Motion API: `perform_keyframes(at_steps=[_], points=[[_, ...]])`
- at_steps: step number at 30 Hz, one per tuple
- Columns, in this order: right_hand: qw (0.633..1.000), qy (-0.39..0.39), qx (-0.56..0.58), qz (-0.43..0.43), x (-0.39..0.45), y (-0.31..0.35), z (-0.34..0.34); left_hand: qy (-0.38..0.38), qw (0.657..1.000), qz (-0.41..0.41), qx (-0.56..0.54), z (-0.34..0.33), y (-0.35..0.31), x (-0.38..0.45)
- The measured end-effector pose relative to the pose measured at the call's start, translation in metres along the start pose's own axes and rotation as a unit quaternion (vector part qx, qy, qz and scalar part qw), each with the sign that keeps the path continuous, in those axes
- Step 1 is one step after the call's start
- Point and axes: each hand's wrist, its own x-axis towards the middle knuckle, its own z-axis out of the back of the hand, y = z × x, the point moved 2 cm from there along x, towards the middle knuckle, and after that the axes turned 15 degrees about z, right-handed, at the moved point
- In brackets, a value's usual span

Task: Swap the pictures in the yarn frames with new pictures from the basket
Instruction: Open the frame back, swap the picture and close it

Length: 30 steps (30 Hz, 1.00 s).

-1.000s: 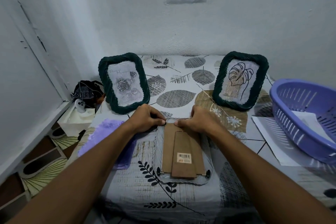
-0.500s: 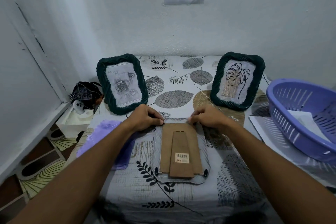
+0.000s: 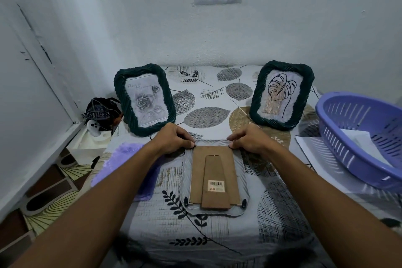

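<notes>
A pale yarn frame (image 3: 241, 172) lies face down on the leaf-print table (image 3: 206, 102), its brown cardboard back (image 3: 214, 180) with a barcode sticker facing up. My left hand (image 3: 174, 140) pinches the frame's far left corner and my right hand (image 3: 247, 140) pinches its far right corner, fingertips at the top edge of the back. Two dark green yarn frames stand upright behind: one with a rose picture (image 3: 144, 99) at the left, one with a leaf drawing (image 3: 281, 94) at the right. A purple basket (image 3: 348, 143) with white paper inside sits at the right.
A purple cloth (image 3: 128, 154) lies left of the flat frame, partly under my left arm. A white sheet (image 3: 311, 150) lies under the basket. A dark bag (image 3: 99, 110) and a small white gadget (image 3: 94, 127) sit on a ledge at the left, by the wall.
My right hand has shifted right, from the middle of the frame's top edge to its far right corner. My left hand stays at the left corner.
</notes>
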Motion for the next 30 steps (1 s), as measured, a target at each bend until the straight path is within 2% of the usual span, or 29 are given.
perform_keyframes(at_steps=[10, 15, 20, 26, 30], points=[[0.998, -0.062, -0.018, 0.017, -0.008, -0.001, -0.010, -0.028, 0.999, -0.011, 0.024, -0.002, 0.000, 0.000], [0.987, -0.155, -0.018, 0.030, -0.018, -0.004, -0.021, -0.086, 0.993, -0.061, 0.056, -0.007, 0.000, -0.012], [0.980, -0.187, 0.018, 0.066, -0.034, -0.003, -0.020, -0.161, 0.978, -0.097, 0.087, -0.016, -0.004, -0.033], [0.981, -0.168, 0.042, 0.091, -0.074, 0.002, -0.017, -0.154, 0.976, -0.143, 0.057, -0.024, 0.006, -0.079], [0.981, -0.144, 0.004, 0.133, -0.112, 0.006, -0.023, -0.157, 0.973, -0.170, 0.027, -0.034, 0.026, -0.115]])
